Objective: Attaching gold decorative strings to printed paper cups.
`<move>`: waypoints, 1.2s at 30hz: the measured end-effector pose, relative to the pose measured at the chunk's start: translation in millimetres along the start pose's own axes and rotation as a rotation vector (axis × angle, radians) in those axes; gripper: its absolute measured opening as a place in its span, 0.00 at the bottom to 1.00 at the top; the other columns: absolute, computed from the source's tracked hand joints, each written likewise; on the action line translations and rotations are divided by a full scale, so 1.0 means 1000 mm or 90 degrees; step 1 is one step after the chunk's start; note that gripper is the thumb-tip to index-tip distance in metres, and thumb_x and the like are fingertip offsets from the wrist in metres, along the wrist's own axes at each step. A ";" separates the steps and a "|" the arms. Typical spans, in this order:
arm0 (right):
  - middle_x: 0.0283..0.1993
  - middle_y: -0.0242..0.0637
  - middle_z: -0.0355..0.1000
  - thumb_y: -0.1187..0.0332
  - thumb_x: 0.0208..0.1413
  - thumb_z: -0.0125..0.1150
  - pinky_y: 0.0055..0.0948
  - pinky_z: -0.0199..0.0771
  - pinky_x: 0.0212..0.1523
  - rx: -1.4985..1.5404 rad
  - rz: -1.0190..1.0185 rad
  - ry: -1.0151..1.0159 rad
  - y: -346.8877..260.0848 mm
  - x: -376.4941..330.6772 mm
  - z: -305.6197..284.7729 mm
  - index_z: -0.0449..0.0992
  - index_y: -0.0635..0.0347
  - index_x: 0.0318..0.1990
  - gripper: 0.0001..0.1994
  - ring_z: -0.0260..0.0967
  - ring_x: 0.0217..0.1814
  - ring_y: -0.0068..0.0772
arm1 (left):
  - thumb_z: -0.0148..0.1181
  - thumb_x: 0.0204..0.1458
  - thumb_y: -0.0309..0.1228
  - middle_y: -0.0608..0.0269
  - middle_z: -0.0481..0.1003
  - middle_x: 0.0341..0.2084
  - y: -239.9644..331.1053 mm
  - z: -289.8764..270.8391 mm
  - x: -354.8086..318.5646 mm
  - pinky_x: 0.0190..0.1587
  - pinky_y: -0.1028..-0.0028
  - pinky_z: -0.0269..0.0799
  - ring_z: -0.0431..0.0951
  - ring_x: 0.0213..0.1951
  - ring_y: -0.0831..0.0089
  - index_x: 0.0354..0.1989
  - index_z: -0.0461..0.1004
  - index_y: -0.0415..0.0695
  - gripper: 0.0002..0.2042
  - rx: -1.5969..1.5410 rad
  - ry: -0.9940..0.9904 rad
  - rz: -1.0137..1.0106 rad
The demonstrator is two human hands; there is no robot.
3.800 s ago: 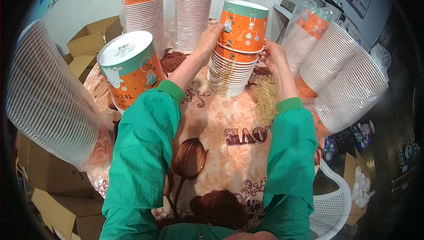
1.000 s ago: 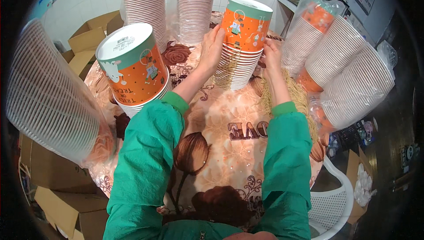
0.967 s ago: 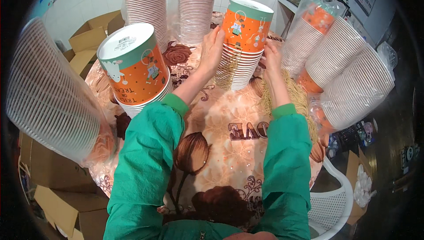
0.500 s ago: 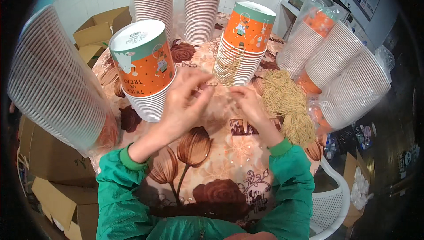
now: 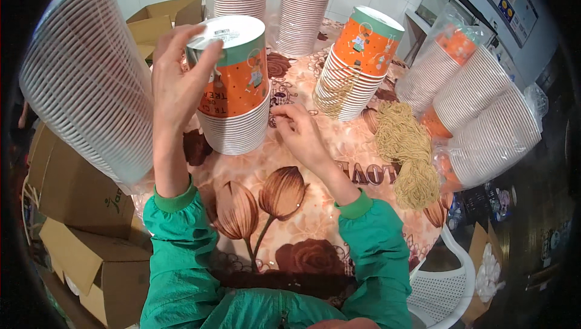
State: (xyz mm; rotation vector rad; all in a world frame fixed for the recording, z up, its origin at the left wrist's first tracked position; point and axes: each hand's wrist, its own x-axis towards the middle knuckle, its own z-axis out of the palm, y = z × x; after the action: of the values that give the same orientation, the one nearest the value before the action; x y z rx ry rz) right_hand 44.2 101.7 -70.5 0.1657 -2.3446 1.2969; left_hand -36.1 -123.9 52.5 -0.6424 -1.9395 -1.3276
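Observation:
A stack of upside-down orange paper cups with a green band (image 5: 237,81) stands on the flowered table (image 5: 302,208) in front of me. My left hand (image 5: 178,81) is raised at the stack's top left, fingers spread and touching the top cup's rim. Fingers curled, my right hand (image 5: 299,130) lies low on the table just right of the stack's base; whether it pinches anything I cannot tell. A second orange cup stack (image 5: 354,66) with yellowish rubber bands draped on its side stands further right.
A heap of yellowish rubber bands (image 5: 408,156) lies right of centre. Bagged cup stacks lean at the left (image 5: 91,81), the right (image 5: 484,123) and the back (image 5: 302,2). Cardboard boxes (image 5: 91,256) sit on the floor at left, a white plastic chair (image 5: 448,286) at lower right.
Both hands left the right cup stack and came back toward me. The left hand then rose to the top of the nearer left stack; the right dropped to the table beside it.

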 end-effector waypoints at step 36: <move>0.41 0.37 0.70 0.72 0.52 0.68 0.34 0.73 0.52 -0.187 -0.484 0.030 -0.121 0.117 -0.030 0.78 0.63 0.40 0.09 0.71 0.48 0.36 | 0.62 0.57 0.23 0.59 0.72 0.51 0.012 -0.002 -0.003 0.40 0.75 0.81 0.78 0.41 0.75 0.42 0.78 0.36 0.06 -0.127 0.014 0.099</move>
State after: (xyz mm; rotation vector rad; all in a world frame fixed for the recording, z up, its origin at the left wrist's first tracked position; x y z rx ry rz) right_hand -11.5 73.1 88.2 0.8225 -2.0653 0.5740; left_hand -24.8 -121.6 57.6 -0.8536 -1.7165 -1.4332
